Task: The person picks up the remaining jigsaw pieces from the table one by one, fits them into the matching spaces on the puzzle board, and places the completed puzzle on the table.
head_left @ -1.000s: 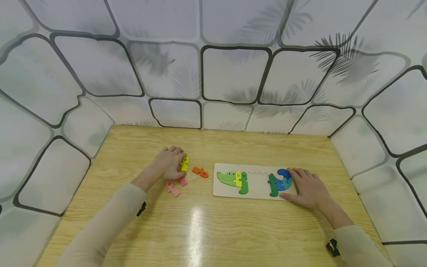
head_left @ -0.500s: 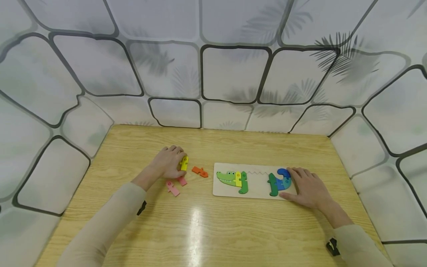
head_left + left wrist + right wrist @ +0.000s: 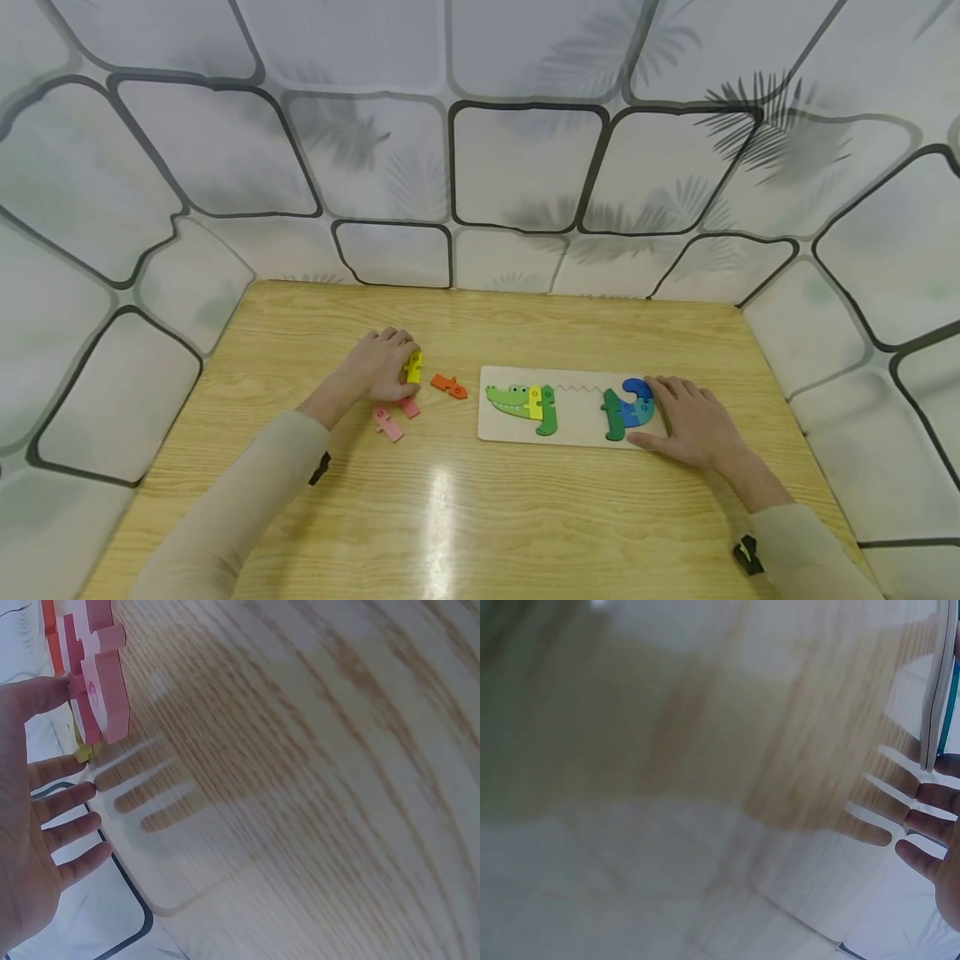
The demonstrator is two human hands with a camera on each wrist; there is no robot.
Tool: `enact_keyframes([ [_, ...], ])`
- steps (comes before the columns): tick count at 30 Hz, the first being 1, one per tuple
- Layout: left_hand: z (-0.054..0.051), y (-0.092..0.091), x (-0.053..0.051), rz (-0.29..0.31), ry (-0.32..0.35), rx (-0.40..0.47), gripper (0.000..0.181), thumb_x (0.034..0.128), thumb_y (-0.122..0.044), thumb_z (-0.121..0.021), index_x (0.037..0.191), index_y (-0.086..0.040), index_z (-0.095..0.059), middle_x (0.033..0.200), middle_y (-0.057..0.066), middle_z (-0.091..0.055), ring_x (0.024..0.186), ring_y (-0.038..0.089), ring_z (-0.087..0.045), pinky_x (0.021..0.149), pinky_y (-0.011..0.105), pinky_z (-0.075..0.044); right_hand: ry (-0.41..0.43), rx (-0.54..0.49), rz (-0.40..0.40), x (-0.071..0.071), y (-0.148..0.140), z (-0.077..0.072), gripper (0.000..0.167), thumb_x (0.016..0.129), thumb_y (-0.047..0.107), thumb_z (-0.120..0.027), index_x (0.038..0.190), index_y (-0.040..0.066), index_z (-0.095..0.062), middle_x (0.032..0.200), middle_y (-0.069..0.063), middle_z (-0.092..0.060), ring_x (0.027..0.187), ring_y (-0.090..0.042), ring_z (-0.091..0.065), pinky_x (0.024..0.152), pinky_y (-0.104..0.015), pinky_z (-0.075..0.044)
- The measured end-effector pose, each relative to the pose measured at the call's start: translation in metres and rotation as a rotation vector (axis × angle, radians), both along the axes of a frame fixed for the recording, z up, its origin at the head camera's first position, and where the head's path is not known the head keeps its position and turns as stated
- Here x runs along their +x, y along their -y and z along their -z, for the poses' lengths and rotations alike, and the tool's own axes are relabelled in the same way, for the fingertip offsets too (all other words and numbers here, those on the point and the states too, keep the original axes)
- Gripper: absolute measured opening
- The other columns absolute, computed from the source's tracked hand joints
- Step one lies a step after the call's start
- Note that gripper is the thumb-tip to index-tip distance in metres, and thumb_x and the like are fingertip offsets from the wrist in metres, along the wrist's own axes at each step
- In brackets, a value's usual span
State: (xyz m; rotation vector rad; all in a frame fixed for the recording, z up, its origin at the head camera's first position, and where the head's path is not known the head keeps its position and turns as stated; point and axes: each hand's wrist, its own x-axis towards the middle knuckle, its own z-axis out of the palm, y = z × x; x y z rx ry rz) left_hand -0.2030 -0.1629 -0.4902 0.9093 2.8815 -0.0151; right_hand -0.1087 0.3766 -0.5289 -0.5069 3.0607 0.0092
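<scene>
My left hand is low over the left part of the table, thumb and index fingertip at opposite ends of a yellow puzzle piece, pinching it. Two pink puzzle pieces lie beside the thumb; in the left wrist view a pink piece partly hides the thumb's tip. An orange puzzle piece lies to the right. My right hand, fingers spread, rests at the right end of a pale wooden puzzle board. On it sit a green crocodile head, a yellow strip, green leg pieces and a blue tail.
The wood-grain table bears a bright light reflection near its front. Pale walls with dark-outlined stone shapes and leaf prints enclose its back and sides. Black straps show under both sleeves.
</scene>
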Motion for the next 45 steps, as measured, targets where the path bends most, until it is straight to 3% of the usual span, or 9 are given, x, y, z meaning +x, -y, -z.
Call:
enact_keyframes([
  [45,0.0,-0.012,0.003,-0.04,-0.015,0.042,0.072,0.0885,-0.062,-0.065,0.135,-0.007,-0.062,0.144,0.016,-0.063,0.135,0.037,-0.058,0.112,0.056,-0.049,-0.024,-0.022,-0.009,0.001,0.002,-0.001,0.108,0.084,0.08,-0.066,0.158,0.003,-0.044,0.152,-0.022,-0.054,0.137,-0.048,-0.053,0.107,-0.069,-0.046],
])
